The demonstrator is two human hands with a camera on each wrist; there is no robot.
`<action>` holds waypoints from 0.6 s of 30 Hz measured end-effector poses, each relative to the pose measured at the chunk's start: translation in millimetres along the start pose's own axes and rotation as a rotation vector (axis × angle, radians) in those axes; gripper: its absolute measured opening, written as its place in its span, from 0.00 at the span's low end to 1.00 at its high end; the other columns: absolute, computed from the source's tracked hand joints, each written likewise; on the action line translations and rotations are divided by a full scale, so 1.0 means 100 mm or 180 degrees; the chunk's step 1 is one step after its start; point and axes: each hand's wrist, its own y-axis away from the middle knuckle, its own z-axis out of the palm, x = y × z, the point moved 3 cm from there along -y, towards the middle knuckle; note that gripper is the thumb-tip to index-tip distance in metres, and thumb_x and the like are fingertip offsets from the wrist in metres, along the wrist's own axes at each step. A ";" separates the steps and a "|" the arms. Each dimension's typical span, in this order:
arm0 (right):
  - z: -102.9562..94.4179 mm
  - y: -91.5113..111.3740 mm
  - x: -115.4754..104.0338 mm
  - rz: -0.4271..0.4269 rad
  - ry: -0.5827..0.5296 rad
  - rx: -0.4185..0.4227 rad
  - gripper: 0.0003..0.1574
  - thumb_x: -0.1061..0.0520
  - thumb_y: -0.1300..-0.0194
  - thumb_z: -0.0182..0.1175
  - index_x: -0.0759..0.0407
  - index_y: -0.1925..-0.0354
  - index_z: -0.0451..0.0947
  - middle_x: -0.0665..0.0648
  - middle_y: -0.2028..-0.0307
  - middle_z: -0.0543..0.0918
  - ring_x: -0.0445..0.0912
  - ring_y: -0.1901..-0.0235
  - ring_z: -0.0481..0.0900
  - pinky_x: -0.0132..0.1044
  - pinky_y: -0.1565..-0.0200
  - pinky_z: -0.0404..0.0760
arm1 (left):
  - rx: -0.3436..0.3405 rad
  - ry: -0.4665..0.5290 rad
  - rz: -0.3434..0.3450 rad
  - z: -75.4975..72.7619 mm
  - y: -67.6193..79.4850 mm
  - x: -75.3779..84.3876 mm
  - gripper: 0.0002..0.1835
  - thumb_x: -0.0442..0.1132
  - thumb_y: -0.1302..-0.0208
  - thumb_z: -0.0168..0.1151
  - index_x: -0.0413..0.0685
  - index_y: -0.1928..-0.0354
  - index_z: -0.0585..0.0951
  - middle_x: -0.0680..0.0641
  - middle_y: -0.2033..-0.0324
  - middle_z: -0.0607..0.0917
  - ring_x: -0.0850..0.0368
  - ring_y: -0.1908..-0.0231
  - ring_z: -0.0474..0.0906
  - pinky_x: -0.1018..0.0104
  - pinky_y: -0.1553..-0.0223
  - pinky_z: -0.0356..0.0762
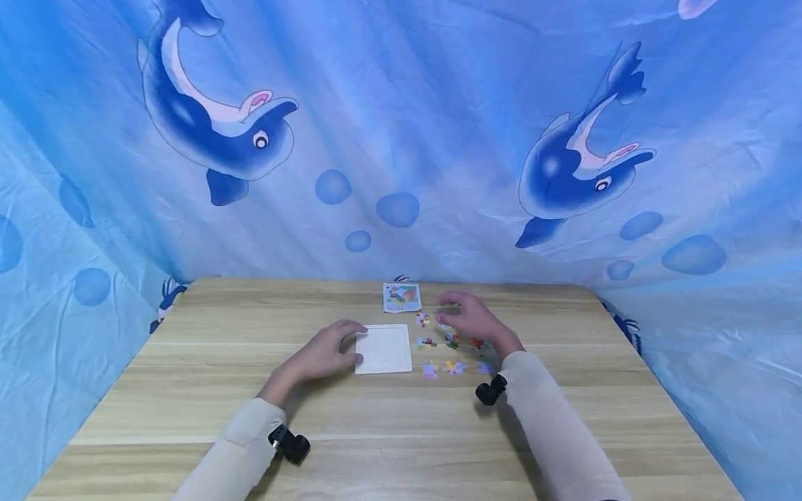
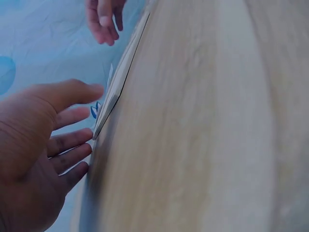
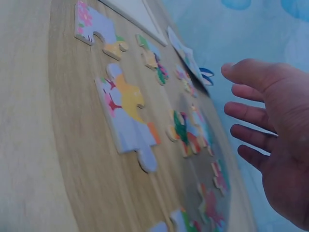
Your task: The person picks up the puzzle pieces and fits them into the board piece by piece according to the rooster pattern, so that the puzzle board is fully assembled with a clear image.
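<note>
A white, square puzzle tray [image 1: 383, 349] lies flat on the wooden table. My left hand [image 1: 327, 350] is at its left edge, thumb and fingers spread apart and fingertips right at the rim. My right hand [image 1: 471, 316] hovers over the far rows of loose puzzle pieces, its fingers loosely bent with nothing between them in the right wrist view. Several colourful pieces lie right of the tray, among them a lilac one with a yellow patch [image 3: 126, 104] and a corner piece with pink flowers [image 3: 96, 21]. My right hand and forearm hide part of the far and right-hand pieces.
Behind the tray lies a picture card [image 1: 402, 297] with a colourful printed scene, close to the table's far edge. A blue curtain [image 1: 401, 139] printed with dolphins hangs behind the table [image 1: 207, 369]. Black cameras are strapped to both sleeves.
</note>
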 end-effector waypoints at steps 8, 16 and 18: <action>0.15 -0.13 0.10 0.0070 -0.0034 -0.0010 0.25 0.52 0.31 0.67 0.58 0.38 0.81 0.58 0.37 0.81 0.54 0.38 0.79 0.54 0.34 0.78 | 0.0081 0.0010 0.0011 0.03 0.00 -0.07 0.31 0.39 0.40 0.72 0.39 0.34 0.78 0.37 0.33 0.77 0.35 0.31 0.72 0.39 0.27 0.68; 0.22 -0.18 0.15 0.0102 0.0025 0.0078 0.22 0.52 0.34 0.69 0.55 0.43 0.85 0.57 0.38 0.80 0.55 0.35 0.75 0.53 0.31 0.76 | 0.0016 0.0012 -0.0063 0.01 0.01 -0.12 0.31 0.42 0.40 0.73 0.40 0.35 0.79 0.39 0.31 0.76 0.36 0.30 0.71 0.39 0.26 0.67; 0.24 -0.20 0.17 0.0067 0.0122 0.0107 0.21 0.52 0.35 0.70 0.53 0.44 0.86 0.56 0.39 0.80 0.55 0.36 0.74 0.53 0.32 0.76 | -0.0005 0.0026 -0.0062 0.00 0.01 -0.12 0.30 0.42 0.39 0.74 0.40 0.36 0.80 0.40 0.31 0.76 0.36 0.30 0.71 0.39 0.27 0.67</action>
